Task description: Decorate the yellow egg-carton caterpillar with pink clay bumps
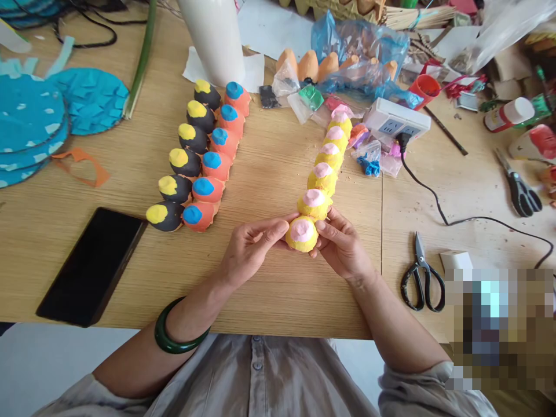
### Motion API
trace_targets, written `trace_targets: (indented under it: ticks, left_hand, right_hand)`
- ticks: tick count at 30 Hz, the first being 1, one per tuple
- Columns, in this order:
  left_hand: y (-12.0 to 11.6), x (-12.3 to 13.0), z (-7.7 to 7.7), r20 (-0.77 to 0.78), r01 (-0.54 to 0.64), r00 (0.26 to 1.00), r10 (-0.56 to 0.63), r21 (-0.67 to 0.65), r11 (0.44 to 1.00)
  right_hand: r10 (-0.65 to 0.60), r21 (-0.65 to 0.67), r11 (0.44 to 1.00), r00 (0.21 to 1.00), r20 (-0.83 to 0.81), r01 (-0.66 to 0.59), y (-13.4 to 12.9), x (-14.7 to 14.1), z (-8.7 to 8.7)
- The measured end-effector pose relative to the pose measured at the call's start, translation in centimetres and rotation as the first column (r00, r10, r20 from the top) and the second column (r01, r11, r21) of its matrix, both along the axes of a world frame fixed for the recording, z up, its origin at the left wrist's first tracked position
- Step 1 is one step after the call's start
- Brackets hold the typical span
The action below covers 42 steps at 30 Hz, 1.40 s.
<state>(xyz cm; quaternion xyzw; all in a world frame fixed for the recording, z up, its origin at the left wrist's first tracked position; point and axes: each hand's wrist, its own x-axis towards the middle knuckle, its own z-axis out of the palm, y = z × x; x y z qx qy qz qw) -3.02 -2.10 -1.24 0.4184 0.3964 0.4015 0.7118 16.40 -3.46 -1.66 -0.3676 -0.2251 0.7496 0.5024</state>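
A yellow egg-carton strip [322, 184] with pale pink caps on its bumps runs away from me across the table. My left hand [252, 246] pinches its near end from the left, thumb against the nearest yellow bump. On the other side my right hand [343, 243] grips the same end, with the thumb on the bump and the other fingers partly hidden behind and beneath. Left of it lie two more strips side by side: a black strip [189, 143] with yellow caps and an orange-red strip [216, 168] with blue caps.
A black phone [91, 266] lies at the left front. Scissors [421, 275] and a white power strip [396, 119] with a trailing cord are on the right. A white cylinder [212, 40] stands behind the strips. Blue paper ovals [91, 101] are at far left.
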Motion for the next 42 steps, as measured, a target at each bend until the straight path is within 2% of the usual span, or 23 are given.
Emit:
trace_targets:
  ticks: [4, 10, 13, 22, 26, 35, 42]
  left_hand:
    - [-0.2, 0.1, 0.2, 0.022, 0.030, 0.999, -0.029, -0.041, 0.999]
    - [-0.4, 0.6, 0.3, 0.033, -0.062, 0.997, 0.063, -0.043, 0.997]
    - [-0.3, 0.7, 0.2, 0.040, -0.057, 0.997, 0.059, -0.040, 0.998]
    - [-0.7, 0.1, -0.4, 0.035, -0.066, 0.997, 0.064, 0.063, 0.996]
    - [-0.8, 0.3, 0.0, 0.011, -0.014, 1.000, 0.014, 0.021, 1.000]
    - [-0.4, 0.6, 0.3, 0.069, -0.003, 0.998, 0.006, -0.048, 0.999]
    - [-0.4, -0.3, -0.9, 0.133, 0.046, 0.990, -0.045, -0.006, 0.999]
  right_hand:
    - [-0.015, 0.045, 0.999, 0.998, 0.066, 0.012, 0.0, -0.2, -0.1]
    - [-0.056, 0.179, 0.983, 0.991, 0.120, 0.034, -0.3, -0.7, -0.5]
    - [-0.070, 0.202, 0.979, 0.987, 0.143, 0.040, -0.4, -0.6, -0.7]
    - [-0.069, 0.160, 0.986, 0.986, 0.149, 0.045, -0.3, -0.3, -0.5]
    - [-0.078, 0.135, 0.989, 0.982, 0.174, 0.054, -0.3, -0.3, -0.3]
    - [-0.124, 0.261, 0.963, 0.966, 0.225, 0.063, -0.6, -0.3, -1.1]
    - [-0.123, 0.170, 0.982, 0.962, 0.244, 0.083, -0.3, -0.2, -0.4]
